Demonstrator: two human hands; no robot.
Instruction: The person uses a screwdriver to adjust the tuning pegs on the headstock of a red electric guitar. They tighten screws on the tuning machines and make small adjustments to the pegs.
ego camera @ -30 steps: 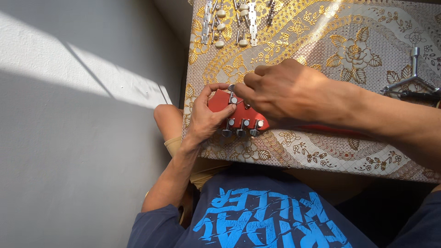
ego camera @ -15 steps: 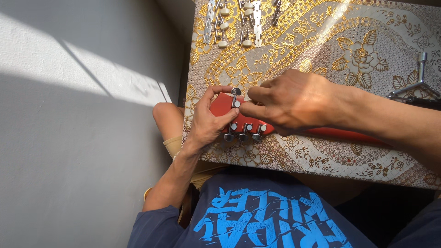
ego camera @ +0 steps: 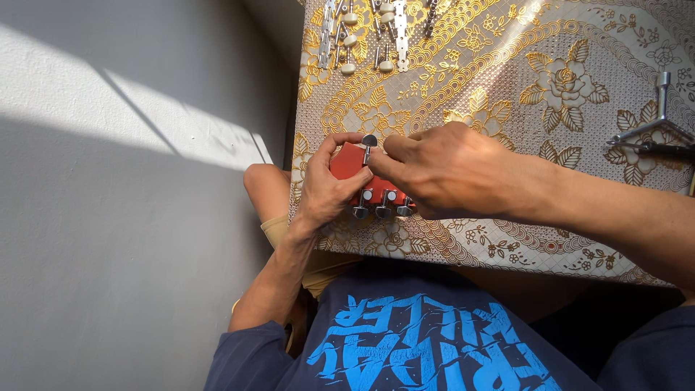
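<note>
Tablecloth (ego camera: 550, 108), gold with leaf and rose patterns, covers the table the person sits at. On its near edge lies a red guitar headstock (ego camera: 347, 163), gripped from the left by the left hand (ego camera: 326, 190), thumb and fingers curled around it. The right hand (ego camera: 449, 170) reaches across and pinches a small chrome tuning peg (ego camera: 368, 142) at the headstock's far edge. Three more pegs (ego camera: 382, 201) line the near edge. To my eye this is peg fitting; the next move calls for steady, fine finger work. Spare tuner strips (ego camera: 365, 29) lie at the far edge, a metal wrench (ego camera: 651, 127) to the right. No packages or signs show.
</note>
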